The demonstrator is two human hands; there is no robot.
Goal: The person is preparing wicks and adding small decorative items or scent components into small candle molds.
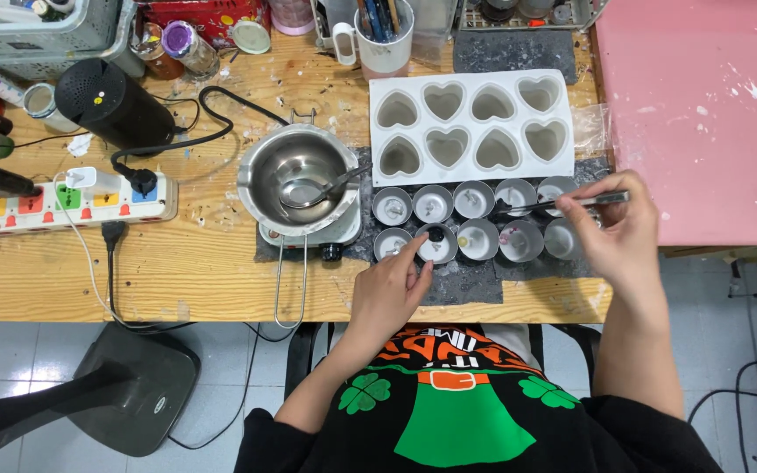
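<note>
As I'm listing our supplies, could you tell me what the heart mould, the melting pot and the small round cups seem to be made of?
Heart mould: probably silicone, matte white with soft rounded edges. Melting pot: polished steel by the look, bright and mirror-like. Small round cups: seemingly thin metal, with dull silver-grey walls.

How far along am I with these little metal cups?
Done: ten round cups stand in two rows on the dark mat, several with a small piece inside. In hand: the left hand sets a small dark piece at a front-row cup, while the right hand holds tweezers over the back row. Left: the heart mould looks empty.
</note>
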